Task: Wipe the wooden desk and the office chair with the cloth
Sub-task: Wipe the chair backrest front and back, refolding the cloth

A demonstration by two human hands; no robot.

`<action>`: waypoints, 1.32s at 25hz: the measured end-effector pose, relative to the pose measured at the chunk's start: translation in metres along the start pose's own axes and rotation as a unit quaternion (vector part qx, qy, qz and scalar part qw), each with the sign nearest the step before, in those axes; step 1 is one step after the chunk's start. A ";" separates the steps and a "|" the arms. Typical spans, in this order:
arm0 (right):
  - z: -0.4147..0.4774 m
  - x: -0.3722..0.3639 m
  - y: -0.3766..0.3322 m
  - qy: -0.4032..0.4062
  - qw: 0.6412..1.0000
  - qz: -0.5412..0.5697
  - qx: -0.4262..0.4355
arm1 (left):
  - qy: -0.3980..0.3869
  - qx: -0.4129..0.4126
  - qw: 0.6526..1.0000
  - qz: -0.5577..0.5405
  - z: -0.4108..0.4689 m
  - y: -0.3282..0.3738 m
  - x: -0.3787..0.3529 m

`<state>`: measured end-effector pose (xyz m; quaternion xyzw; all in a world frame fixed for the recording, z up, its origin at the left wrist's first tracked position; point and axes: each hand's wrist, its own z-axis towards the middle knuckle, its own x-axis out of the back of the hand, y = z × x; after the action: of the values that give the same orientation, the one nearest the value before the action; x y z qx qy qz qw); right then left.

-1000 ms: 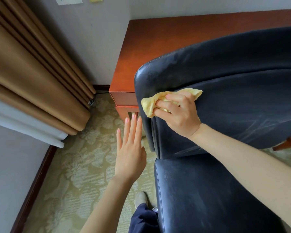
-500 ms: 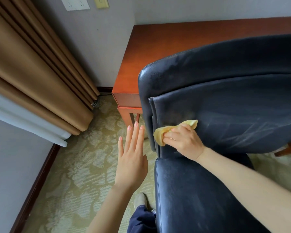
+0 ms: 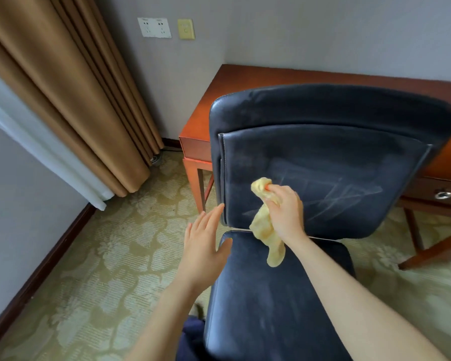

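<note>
your right hand [image 3: 287,213] came off the chair [image 3: 323,157] edge, pinching the cloth [image 3: 267,230], now dangling; left hand [image 3: 203,243] fingers straight. seat likely next.

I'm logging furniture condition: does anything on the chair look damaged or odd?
Yes: pale criss-cross streaks mark the backrest of the office chair, right of the cloth that the right hand grips. The seat looks dull and greyish too. Dust, wipe marks or wear: I cannot tell.

Head-worn view, close above office chair [image 3: 323,152]
</note>
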<state>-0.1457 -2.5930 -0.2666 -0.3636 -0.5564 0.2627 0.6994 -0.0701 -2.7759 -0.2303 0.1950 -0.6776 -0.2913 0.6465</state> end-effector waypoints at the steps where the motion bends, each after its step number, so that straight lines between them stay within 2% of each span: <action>1: -0.010 0.015 -0.004 0.015 0.998 0.053 -0.041 | -0.006 0.006 0.999 -0.041 -0.008 0.009 -0.003; 3: -0.035 0.048 -0.009 0.027 0.979 0.173 -0.108 | -0.038 0.015 0.993 -0.109 -0.024 0.031 -0.007; 6: -0.083 0.093 -0.023 0.029 0.935 0.313 -0.163 | -0.077 0.006 0.978 -0.192 -0.038 0.069 -0.012; 10: -0.143 0.119 -0.037 0.028 0.874 0.441 -0.204 | -0.181 -0.040 0.931 -0.314 -0.057 0.114 -0.020; 13: -0.179 0.125 -0.039 0.080 0.831 0.502 -0.227 | -0.210 -0.081 0.923 -0.313 -0.071 0.127 -0.025; 16: -0.205 0.135 -0.035 0.097 0.794 0.557 -0.222 | -0.213 -0.104 0.918 -0.318 -0.079 0.130 -0.033; 20: -0.233 0.161 -0.015 0.106 0.777 0.573 -0.239 | -0.249 -0.118 0.908 -0.314 -0.104 0.146 -0.058; 23: -0.233 0.183 0.002 0.094 0.783 0.556 -0.262 | -0.234 -0.115 0.911 -0.320 -0.115 0.167 -0.073; 26: -0.201 0.213 0.026 0.051 0.810 0.520 -0.267 | -0.180 -0.097 0.932 -0.298 -0.096 0.190 -0.093; 28: -0.162 0.250 0.041 0.024 0.846 0.480 -0.230 | -0.116 -0.091 0.949 -0.277 -0.078 0.222 -0.105; 31: -0.113 0.314 0.075 0.009 0.890 0.431 -0.150 | -0.065 -0.115 0.958 -0.255 -0.060 0.287 -0.148; 33: -0.097 0.354 0.107 -0.052 0.911 0.389 -0.129 | -0.011 -0.075 0.959 -0.272 -0.066 0.331 -0.194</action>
<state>0.0386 -2.2769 -0.1556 -0.6244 -0.4357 0.4584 0.4585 0.0495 -2.4111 -0.1649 0.3200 -0.5821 -0.5081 0.5483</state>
